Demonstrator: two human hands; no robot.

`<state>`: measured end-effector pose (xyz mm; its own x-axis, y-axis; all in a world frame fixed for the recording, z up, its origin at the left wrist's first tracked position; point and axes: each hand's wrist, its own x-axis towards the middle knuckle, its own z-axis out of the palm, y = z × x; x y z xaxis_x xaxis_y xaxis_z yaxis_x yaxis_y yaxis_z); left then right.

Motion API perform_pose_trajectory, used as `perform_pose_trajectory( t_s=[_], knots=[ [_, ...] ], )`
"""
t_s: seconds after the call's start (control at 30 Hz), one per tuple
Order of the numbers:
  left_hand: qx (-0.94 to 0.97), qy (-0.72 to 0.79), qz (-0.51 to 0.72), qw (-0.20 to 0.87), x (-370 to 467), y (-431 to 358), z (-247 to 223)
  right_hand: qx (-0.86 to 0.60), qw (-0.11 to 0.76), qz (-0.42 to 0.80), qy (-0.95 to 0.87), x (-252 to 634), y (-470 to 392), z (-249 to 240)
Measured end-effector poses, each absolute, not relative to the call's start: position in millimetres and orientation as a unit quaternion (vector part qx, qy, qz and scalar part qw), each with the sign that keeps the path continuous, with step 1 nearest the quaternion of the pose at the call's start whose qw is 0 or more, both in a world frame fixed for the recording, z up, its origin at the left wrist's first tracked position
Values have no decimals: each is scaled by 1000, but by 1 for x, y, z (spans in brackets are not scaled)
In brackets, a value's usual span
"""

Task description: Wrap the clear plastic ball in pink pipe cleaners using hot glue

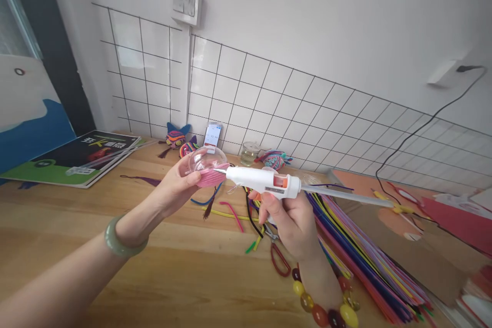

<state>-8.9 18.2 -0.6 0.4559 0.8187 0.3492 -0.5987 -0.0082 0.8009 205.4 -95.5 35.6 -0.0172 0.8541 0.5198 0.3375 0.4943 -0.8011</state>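
My left hand (180,182) is closed around a clear plastic dome (209,158) whose lower part is wrapped in pink pipe cleaners (211,176). My right hand (286,218) grips a white hot glue gun (253,179) with fingers around its handle and trigger. The gun's metal nozzle points left and meets, or nearly meets, the upper edge of the pink wrap; I cannot tell if they touch. A long translucent glue stick (346,196) sticks out of the gun's back end. My fingers hide part of the dome and most of the gun's handle.
Red-handled scissors (280,260) and cut pipe cleaners (232,215) lie below the gun. A large bundle of colored pipe cleaners (357,246) lies right. Along the wall stand a phone (212,136), a glass jar (250,154) and woven crafts (177,137). A book (77,159) lies left.
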Motion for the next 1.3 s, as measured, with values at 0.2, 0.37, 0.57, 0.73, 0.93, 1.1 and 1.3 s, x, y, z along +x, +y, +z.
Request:
perform_pose_trajectory(
  t_s=[0.2, 0.37, 0.57, 0.73, 0.93, 1.1, 1.3],
  knots=[
    [494, 100, 516, 692, -8, 18, 0, -468, 522, 165, -694, 199, -101, 34],
    [501, 106, 524, 680, -7, 16, 2, -472, 514, 118, -706, 198, -102, 36],
    [497, 109, 530, 678, -7, 15, 3, -450, 514, 49, -729, 199, -102, 38],
    [492, 106, 534, 680, -7, 16, 2, -440, 504, 31, -743, 202, -101, 36],
    [490, 99, 538, 678, -7, 17, 1, -431, 512, 1, -743, 201, -101, 35],
    [495, 107, 536, 676, -7, 15, 3, -424, 513, -8, -746, 199, -101, 36],
    [496, 107, 537, 674, -7, 17, 0, -417, 511, -17, -752, 199, -100, 33]
  ],
)
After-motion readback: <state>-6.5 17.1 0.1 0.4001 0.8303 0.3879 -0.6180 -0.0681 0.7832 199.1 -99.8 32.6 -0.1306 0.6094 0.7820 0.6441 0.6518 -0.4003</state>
